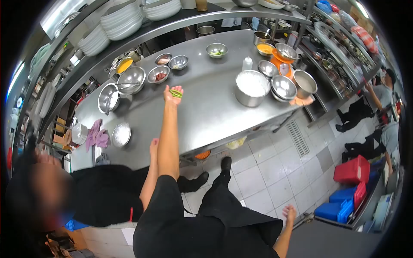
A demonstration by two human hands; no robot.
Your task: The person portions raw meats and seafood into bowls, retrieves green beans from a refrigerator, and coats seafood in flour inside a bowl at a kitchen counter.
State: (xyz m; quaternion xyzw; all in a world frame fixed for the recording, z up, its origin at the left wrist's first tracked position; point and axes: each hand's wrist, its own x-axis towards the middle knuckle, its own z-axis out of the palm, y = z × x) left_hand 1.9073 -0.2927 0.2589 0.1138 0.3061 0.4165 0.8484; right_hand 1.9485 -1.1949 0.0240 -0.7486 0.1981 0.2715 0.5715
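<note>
Reaching out over the steel table (198,116), my left hand (173,95) is palm up with a few slim green pods (175,93) lying on it. The nearest item to it is a small metal bowl of reddish pieces (158,75), just beyond and to the left. My right hand (289,213) hangs low at my right side, above the floor; its fingers are loosely apart with nothing in them.
A co-worker (107,193) in black stands close at my left. Metal bowls (131,80) and a purple cloth (97,136) are on the left; a large pot (252,88) and a squeeze bottle (247,63) are on the right. Stacked plates (120,21) line the shelf above.
</note>
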